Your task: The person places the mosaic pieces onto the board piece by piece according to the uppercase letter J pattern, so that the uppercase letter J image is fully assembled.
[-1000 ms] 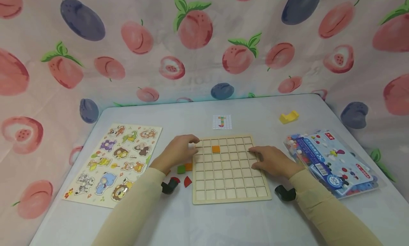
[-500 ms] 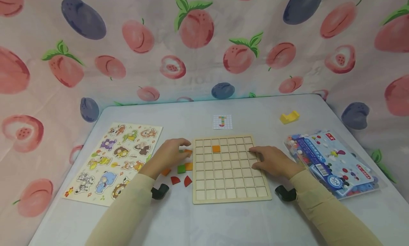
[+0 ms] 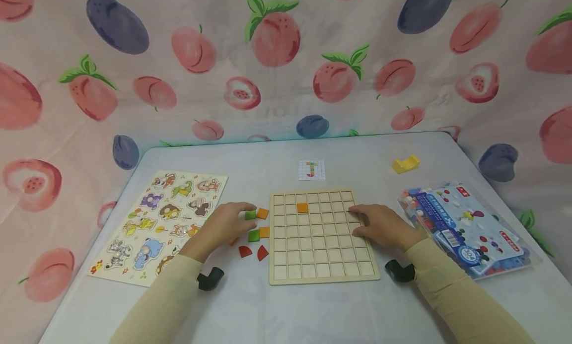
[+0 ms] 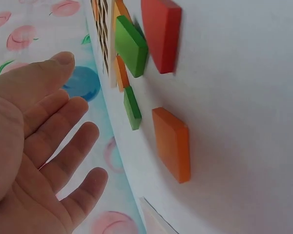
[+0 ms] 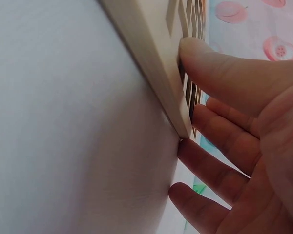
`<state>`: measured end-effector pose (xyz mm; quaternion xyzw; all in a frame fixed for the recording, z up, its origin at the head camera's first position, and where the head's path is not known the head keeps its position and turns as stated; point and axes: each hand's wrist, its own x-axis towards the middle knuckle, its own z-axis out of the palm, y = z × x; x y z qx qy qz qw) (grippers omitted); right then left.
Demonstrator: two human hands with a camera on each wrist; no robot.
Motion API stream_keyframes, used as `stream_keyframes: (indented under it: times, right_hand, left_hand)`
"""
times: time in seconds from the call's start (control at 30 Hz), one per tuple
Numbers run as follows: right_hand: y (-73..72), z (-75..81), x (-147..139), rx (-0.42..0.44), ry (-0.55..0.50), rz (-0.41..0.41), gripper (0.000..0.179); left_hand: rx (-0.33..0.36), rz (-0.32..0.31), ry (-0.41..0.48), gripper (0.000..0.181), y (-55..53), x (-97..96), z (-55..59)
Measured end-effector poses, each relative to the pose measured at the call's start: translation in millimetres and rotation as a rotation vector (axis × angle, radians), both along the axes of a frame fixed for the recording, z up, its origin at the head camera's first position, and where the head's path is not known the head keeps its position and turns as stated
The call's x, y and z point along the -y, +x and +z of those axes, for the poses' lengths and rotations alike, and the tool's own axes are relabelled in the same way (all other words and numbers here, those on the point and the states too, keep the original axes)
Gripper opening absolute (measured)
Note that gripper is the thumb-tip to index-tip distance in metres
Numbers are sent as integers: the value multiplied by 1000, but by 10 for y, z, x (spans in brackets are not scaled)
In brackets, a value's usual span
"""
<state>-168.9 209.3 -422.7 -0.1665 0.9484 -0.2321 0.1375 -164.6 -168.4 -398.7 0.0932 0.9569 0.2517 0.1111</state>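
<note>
My left hand (image 3: pixel 223 227) is over the table left of the wooden grid board (image 3: pixel 323 281), thumb and fingers apart, holding nothing. Close to its fingertips lie a green tile (image 3: pixel 250 214) and an orange tile (image 3: pixel 262 213). Another green tile (image 3: pixel 253 235) and orange tile (image 3: pixel 264 232) lie beside the board's left edge, with two red quarter-round pieces (image 3: pixel 262 253) nearer me. In the left wrist view an orange tile (image 4: pixel 171 146) lies apart from the others. My right hand (image 3: pixel 384 227) rests at the board's right edge, thumb (image 5: pixel 200 56) on the grid. One orange square (image 3: pixel 302 208) sits in a cell.
A card with a J-shaped pattern (image 3: pixel 312 170) lies behind the board. To the left is an animal puzzle board (image 3: pixel 147 210); to the right, a plastic box of beads (image 3: pixel 464 230) under a printed sheet. A yellow curved block (image 3: pixel 405 164) stands at the back right.
My left hand has moved from the board's upper left corner leftward and toward me, uncovering the green and orange tiles there. My right hand stays on the board's right edge.
</note>
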Motion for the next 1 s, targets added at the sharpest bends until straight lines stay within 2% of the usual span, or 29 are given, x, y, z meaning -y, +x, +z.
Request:
stream_keyframes:
  times: [0.23,0.43,0.5,1.0]
  right_hand:
    - [8,-3,-5,-2,-14,0,58]
    - [9,-3,-5,-6,-8,-1,58]
    - [8,-5,-7,-13,-8,0,58]
    - [3,-19,-19,-15,-10,5,58]
  left_hand:
    - [38,10,29,42,71,59,-36]
    - [-30,-60,-15,41,102,108,-108]
    - [-33,-79,-18,42,104,118,-132]
    - [21,-90,-4,42,142,87,-214]
